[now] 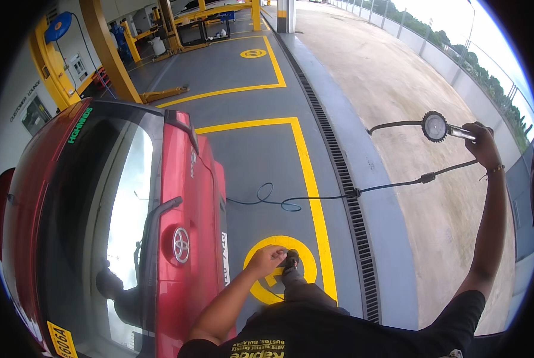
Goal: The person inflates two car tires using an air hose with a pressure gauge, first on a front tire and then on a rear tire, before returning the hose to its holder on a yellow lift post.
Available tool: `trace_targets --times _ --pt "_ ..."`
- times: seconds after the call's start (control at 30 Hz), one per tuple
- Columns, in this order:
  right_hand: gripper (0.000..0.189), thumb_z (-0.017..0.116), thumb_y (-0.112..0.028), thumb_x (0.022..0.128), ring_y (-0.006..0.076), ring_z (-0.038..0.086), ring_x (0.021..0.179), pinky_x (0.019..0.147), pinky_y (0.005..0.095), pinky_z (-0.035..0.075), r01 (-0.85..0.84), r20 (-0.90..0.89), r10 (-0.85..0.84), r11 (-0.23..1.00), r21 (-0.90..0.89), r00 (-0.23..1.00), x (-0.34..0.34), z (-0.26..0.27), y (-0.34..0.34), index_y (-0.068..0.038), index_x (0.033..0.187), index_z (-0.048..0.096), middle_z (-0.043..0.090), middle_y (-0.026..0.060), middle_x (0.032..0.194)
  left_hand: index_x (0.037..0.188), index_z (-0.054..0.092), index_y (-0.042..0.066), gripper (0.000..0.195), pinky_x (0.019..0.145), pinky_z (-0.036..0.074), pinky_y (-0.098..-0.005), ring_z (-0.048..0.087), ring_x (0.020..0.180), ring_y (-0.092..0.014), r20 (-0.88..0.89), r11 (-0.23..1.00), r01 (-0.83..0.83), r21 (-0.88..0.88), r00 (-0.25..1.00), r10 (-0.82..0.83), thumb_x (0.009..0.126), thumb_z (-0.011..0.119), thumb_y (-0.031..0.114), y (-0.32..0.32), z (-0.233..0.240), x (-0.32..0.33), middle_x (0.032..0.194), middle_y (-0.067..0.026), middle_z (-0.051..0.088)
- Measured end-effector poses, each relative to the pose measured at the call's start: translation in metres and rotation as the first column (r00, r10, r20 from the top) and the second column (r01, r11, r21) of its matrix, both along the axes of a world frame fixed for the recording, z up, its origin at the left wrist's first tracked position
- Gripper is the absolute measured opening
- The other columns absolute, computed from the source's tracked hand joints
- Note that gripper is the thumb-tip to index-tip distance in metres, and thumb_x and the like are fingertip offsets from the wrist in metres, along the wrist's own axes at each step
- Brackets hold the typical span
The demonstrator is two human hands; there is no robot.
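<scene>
My right hand (pixel 483 141), raised out to the right, grips the metal handle of a tire inflator with a round dial pressure gauge (pixel 435 126). A short black hose (pixel 396 125) curves from the gauge's far side to the left. Below that hand, a longer air hose (pixel 396 184) with a dark coupling (pixel 428 177) runs left over the floor, loops, and passes toward the car. My left hand (pixel 266 260) is low in front of me with its fingers curled; whether something small is between them cannot be seen. A red Toyota car's rear (pixel 179 277) stands close on my left.
A drain grate (pixel 334 147) crosses the grey floor beside a yellow bay line (pixel 309 179). Yellow lift posts (pixel 110 49) and a lift arm (pixel 164 94) stand beyond the car. A tool cart (pixel 204 30) is farther back. Concrete paving (pixel 352 58) and a wall (pixel 428 49) lie right.
</scene>
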State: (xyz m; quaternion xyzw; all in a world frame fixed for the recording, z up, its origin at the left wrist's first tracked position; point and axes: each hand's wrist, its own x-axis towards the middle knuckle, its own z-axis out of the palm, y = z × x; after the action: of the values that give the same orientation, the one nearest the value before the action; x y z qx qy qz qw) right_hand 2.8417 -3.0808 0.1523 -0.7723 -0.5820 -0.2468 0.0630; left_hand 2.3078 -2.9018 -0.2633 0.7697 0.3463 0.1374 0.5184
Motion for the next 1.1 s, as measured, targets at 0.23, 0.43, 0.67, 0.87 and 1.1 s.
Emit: trace_targets --times 0.23,0.43,0.67,0.87,1.1 --pt "0.036 0.065 0.000 0.067 0.0267 0.059 0.088 0.089 0.0377 0.038 -0.107 -0.046 0.109 0.993 0.040 0.993 0.055 -0.042 0.200 -0.005 0.103 0.067 0.061 0.0072 0.087 0.116 0.067 0.002 0.031 0.081 0.053 -0.0316 0.068 0.089 -0.019 -0.007 0.987 -0.158 -0.041 0.987 0.157 0.093 0.067 0.023 0.118 -0.035 0.063 0.103 -0.0114 0.071" --pt "0.028 0.068 -0.009 0.073 0.0323 0.063 0.088 0.080 0.0427 0.051 -0.263 -0.325 0.189 0.944 -0.201 0.927 0.038 -0.124 0.413 -0.013 0.101 0.071 0.064 0.0106 0.089 0.111 0.068 0.000 0.027 0.079 0.054 -0.0321 0.068 0.086 -0.023 -0.009 0.820 -0.569 -0.056 0.822 0.570 0.091 0.069 0.018 0.187 -0.021 0.059 0.097 -0.0126 0.069" --pt "0.019 0.067 -0.010 0.079 0.0272 0.065 0.085 0.077 0.0385 0.053 -0.577 -0.398 0.434 0.718 -0.389 0.808 -0.030 -0.212 0.617 -0.011 0.098 0.069 0.065 0.0093 0.086 0.130 0.053 0.006 0.061 0.094 0.046 -0.0455 0.054 0.115 -0.033 0.149 0.649 -0.504 0.570 0.840 0.522 0.076 0.080 0.020 0.368 0.043 0.146 0.131 -0.0150 0.050" --pt "0.027 0.073 -0.014 0.076 0.0252 0.066 0.081 0.074 0.0370 0.053 -0.805 -0.380 0.710 0.526 -0.276 0.594 -0.012 -0.214 0.740 -0.010 0.103 0.067 0.063 0.0072 0.088 0.141 0.036 0.005 0.095 0.100 0.042 -0.0484 0.052 0.123 -0.036 0.044 0.754 -0.279 0.595 0.947 0.317 0.066 0.089 0.028 0.548 0.105 0.240 0.132 -0.0195 0.052" --pt "0.034 0.077 -0.021 0.079 0.0220 0.068 0.069 0.059 0.0332 0.053 -0.851 -0.612 0.618 0.490 -0.191 0.493 0.104 -0.206 0.884 -0.008 0.109 0.068 0.068 0.0073 0.083 0.132 0.048 0.005 0.094 0.094 0.050 -0.0361 0.065 0.107 -0.024 0.396 0.913 -0.271 0.304 0.908 0.138 0.053 0.095 0.022 0.711 0.105 0.318 0.119 -0.0135 0.062"
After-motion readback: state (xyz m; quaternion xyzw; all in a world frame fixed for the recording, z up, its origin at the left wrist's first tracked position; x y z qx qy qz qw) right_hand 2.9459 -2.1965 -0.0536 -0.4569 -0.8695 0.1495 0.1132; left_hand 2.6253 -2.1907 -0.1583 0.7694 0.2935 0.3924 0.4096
